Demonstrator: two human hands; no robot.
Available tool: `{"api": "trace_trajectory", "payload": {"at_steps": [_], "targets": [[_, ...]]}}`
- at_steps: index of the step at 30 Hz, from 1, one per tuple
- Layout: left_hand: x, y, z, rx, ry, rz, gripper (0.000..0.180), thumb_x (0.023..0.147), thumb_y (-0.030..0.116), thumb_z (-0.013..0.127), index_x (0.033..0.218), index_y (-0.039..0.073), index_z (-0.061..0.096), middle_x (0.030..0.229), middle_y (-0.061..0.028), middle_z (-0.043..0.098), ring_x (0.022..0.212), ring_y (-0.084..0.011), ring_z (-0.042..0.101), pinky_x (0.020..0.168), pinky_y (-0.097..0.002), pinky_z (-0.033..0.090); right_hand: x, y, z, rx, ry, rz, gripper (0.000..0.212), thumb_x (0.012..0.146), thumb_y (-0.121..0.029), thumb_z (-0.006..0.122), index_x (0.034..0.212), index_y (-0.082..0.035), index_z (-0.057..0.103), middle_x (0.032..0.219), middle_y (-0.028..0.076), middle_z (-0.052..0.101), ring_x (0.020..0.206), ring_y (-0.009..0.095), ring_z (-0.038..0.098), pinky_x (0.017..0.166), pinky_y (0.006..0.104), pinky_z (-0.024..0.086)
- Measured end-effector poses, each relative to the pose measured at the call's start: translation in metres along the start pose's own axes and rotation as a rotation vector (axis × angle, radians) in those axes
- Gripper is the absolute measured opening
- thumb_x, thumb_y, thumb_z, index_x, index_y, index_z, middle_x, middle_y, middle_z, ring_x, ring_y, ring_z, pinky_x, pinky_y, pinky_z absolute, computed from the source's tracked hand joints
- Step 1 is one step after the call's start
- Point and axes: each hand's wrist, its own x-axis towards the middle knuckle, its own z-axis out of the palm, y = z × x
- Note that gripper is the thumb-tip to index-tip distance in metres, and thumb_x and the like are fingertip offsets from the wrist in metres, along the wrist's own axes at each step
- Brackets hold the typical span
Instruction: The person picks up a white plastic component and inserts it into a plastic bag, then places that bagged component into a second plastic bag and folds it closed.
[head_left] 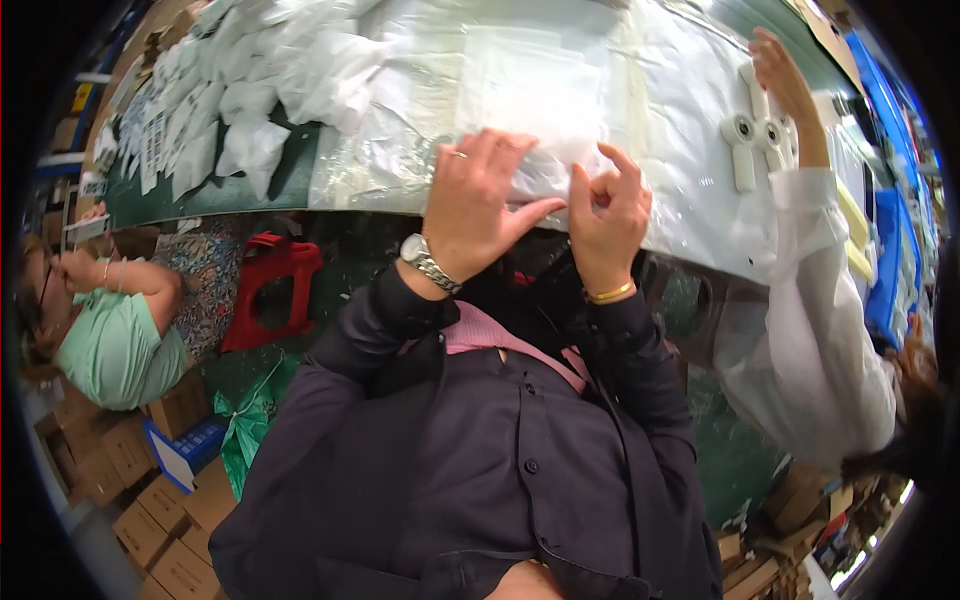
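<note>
Head view: packets (pixel 250 150) seem done; bags (pixel 530 90) right of them remain. Left hand (pixel 475 205) splays, seemingly empty; right hand (pixel 607 222) half-curls, hold unclear.

Free passage lies over the far part of the clear bags (pixel 530 90) on the worktop (pixel 298 165), between heaped white packets (pixel 250 95) on the left and a co-worker's arm (pixel 812 135) beside white devices (pixel 742 155) on the right.

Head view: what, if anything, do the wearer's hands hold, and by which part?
The left hand, open at the clear plastic bags, visibly holds nothing; whether the right hand grips one cannot be told.
</note>
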Motion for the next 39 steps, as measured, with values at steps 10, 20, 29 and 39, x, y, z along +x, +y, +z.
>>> {"api": "trace_trajectory", "payload": {"at_steps": [10, 20, 29, 39], "targets": [[-0.005, -0.041, -0.026, -0.506, 0.142, -0.393, 0.049, 0.087, 0.031, 0.088, 0.118, -0.001, 0.068, 0.104, -0.0158, 0.071, 0.093, -0.0360, 0.069, 0.086, -0.0451, 0.056, -0.009, 0.000, -0.003, -0.021, 0.017, -0.041, 0.023, 0.097, -0.009, 0.079, 0.120, -0.005, 0.073, 0.068, -0.002, 0.051, 0.064, 0.016, 0.047, 0.078, 0.0348, 0.044], [-0.035, -0.171, -0.095, 0.410, 0.494, -0.459, 0.053, 0.085, 0.036, 0.091, 0.121, 0.002, 0.069, 0.115, -0.0125, 0.072, 0.110, -0.0351, 0.062, 0.095, -0.0485, 0.051, -0.007, 0.004, -0.004, -0.051, -0.004, -0.078, 0.019, 0.097, -0.008, 0.078, 0.116, -0.006, 0.075, 0.068, -0.003, 0.049, 0.064, 0.013, 0.047, 0.083, 0.0322, 0.043], [-0.067, -0.217, -0.105, 0.415, 0.232, -0.327, 0.065, 0.090, 0.040, 0.086, 0.145, 0.014, 0.063, 0.137, -0.0129, 0.066, 0.138, -0.0435, 0.048, 0.110, -0.0625, 0.040, -0.006, 0.000, -0.003, -0.061, 0.006, -0.064, 0.019, 0.092, -0.002, 0.079, 0.110, -0.008, 0.077, 0.063, -0.003, 0.050, 0.065, 0.016, 0.052, 0.086, 0.0342, 0.043], [-0.053, -0.295, -0.127, 0.594, -0.004, -0.489, 0.076, 0.102, 0.036, 0.074, 0.169, 0.033, 0.039, 0.169, -0.0248, 0.035, 0.160, -0.0478, 0.028, 0.130, -0.0642, 0.016, -0.006, -0.001, -0.003, -0.068, -0.019, -0.075, 0.011, 0.095, -0.004, 0.078, 0.106, -0.007, 0.078, 0.069, -0.002, 0.054, 0.070, 0.016, 0.053, 0.083, 0.0328, 0.044]]}}
